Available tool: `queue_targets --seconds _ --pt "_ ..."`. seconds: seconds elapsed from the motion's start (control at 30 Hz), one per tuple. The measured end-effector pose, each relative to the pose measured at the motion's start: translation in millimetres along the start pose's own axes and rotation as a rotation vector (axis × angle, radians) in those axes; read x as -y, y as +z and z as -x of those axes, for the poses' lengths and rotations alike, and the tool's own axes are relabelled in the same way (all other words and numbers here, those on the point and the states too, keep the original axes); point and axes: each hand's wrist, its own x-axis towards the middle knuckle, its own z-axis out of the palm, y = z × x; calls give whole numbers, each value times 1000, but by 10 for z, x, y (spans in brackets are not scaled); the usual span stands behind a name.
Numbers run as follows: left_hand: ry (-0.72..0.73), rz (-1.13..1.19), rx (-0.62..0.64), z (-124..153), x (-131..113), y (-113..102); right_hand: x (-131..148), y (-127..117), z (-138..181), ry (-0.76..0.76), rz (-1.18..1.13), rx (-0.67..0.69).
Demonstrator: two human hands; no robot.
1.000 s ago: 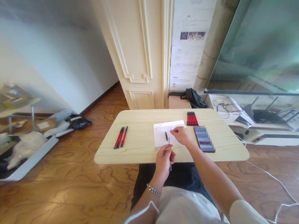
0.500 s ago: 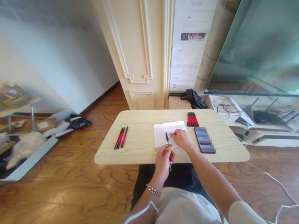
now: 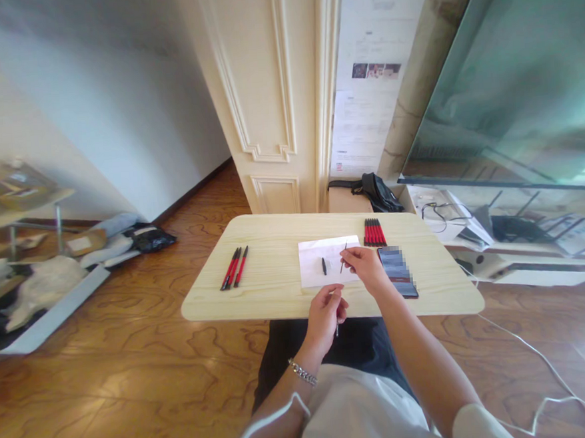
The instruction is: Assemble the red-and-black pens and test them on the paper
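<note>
Rod (image 3: 344,259), thin and dark, is pinched in the fingertips of the right hand (image 3: 368,265); I see that grip clamped on it, over the paper (image 3: 309,252). Whether it touches the sheet I cannot tell. Its long axis runs from just past twelve o'clock to just past six, the lower end pointing back towards the left hand (image 3: 328,311).

From my left grip, the rod lies between twelve and one o'clock, with a small visible gap. That left grip is curled together around a slim piece (image 3: 337,329); only its end shows, at six o'clock below the fingers, so I cannot say what the rest is.

On the paper, a short black piece (image 3: 324,266) lies at nine o'clock from the rod, near both hands. I have the phone (image 3: 399,273) just beside the right hand at three, a row of red pens (image 3: 374,232) near it at one, and three red pens (image 3: 234,268) at ten from the left hand, well apart across the surface (image 3: 269,247).
</note>
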Motion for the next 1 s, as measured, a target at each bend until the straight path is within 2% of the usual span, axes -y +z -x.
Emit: queue_targets --seconds 0.07,0.13,0.3,0.4,0.5,0.6,0.67,0.73,0.87,1.0 --pt "11 1 -7 4 -2 -21 -5 -39 -161 3 101 -28" --pt "18 8 -26 1 -10 -42 -19 -38 -253 -6 301 -10" --pt "-4 67 -54 -17 -31 -76 -75 117 -226 -23 771 17" --pt "-23 115 -43 -22 -43 -90 -89 201 -186 14 880 9" --pt "-35 139 -49 -24 -68 -90 -77 208 -176 13 874 10" --pt "-43 139 -52 -17 -109 -74 -55 167 -116 -2 764 -53" --pt "-47 128 -56 -5 -139 -60 -50 155 1 -3 583 -67" --pt "-45 113 -67 9 -164 -42 -54 175 183 37 310 0" --pt "-20 74 -84 40 -176 2 -52 276 592 195 -269 236" --pt "-1 38 -68 79 -174 43 -6 303 784 260 -517 311"
